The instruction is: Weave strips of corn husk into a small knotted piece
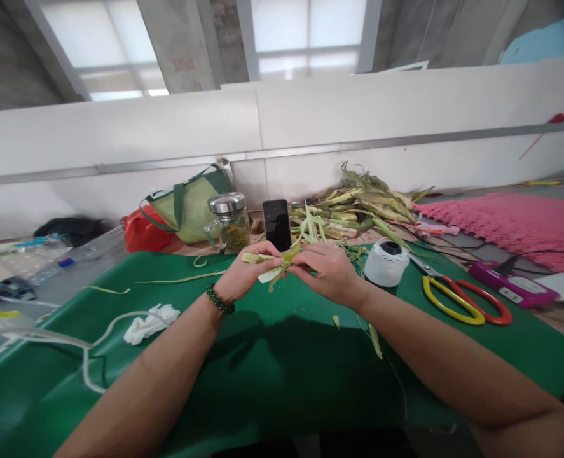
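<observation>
Above the middle of the green mat [282, 381], my left hand [246, 273] pinches a folded bundle of pale green corn husk strips [273, 275]. My right hand [332, 275] grips the same bundle from the other side, its fingertips close to the left ones. Narrow strip ends stick up past my right fingers and out to the left. The exact fold between the fingertips is hidden. Behind the hands a dark-screened phone [276, 222] stands upright. A white thread spool [387, 262] is to the right of my right hand, beside large scissors [458, 296] with yellow and red handles.
A heap of corn husks [367, 197] lies against the white partition. A lidded glass jar [231, 222] and green bag [193, 203] stand back left. Crumpled tissue [151, 324] and a white cable [88, 356] lie left. A purple power strip [513, 283] and pink fabric [515, 222] are right.
</observation>
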`<move>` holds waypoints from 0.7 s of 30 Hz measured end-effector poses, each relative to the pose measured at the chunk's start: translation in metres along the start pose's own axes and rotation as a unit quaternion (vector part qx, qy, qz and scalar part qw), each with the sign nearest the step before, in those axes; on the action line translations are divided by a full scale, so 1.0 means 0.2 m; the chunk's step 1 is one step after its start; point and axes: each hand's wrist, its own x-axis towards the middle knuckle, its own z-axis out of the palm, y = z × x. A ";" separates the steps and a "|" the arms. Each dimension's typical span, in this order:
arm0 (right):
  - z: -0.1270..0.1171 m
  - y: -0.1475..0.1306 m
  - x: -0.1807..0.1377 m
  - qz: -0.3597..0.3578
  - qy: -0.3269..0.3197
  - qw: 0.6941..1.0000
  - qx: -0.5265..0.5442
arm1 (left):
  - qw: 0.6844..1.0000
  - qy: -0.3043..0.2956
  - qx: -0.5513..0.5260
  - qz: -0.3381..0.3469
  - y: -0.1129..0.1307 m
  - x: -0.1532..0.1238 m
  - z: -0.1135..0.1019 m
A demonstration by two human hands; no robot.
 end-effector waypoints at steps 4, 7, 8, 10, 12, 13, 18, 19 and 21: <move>0.03 -0.02 -0.02 0.013 -0.007 1.000 -0.013 | 1.000 0.021 0.014 -0.019 0.00 0.00 0.01; 0.05 -0.02 -0.02 0.039 -0.031 0.999 -0.001 | 0.998 0.040 -0.002 -0.045 0.00 0.01 0.01; 0.06 -0.02 -0.02 0.057 -0.041 0.997 0.019 | 0.997 0.047 -0.013 -0.054 0.00 0.01 0.01; 0.07 0.00 -0.02 0.096 -0.061 0.990 0.085 | 0.995 0.051 -0.043 -0.073 -0.01 0.01 0.02; 0.08 0.01 -0.02 0.138 -0.069 0.974 0.168 | 0.991 0.047 -0.081 -0.093 -0.01 0.01 0.02; 0.08 0.02 -0.02 0.162 -0.071 0.961 0.215 | 0.989 0.042 -0.102 -0.101 -0.02 0.01 0.02; 0.09 0.05 -0.01 0.275 -0.109 0.840 0.455 | 0.972 -0.011 -0.187 -0.142 -0.02 0.01 0.00; 0.10 0.06 -0.01 0.280 -0.119 0.826 0.475 | 0.968 -0.022 -0.199 -0.150 -0.02 0.01 0.00; 0.11 0.07 -0.01 0.275 -0.128 0.826 0.475 | 0.964 -0.034 -0.220 -0.148 -0.02 0.01 0.00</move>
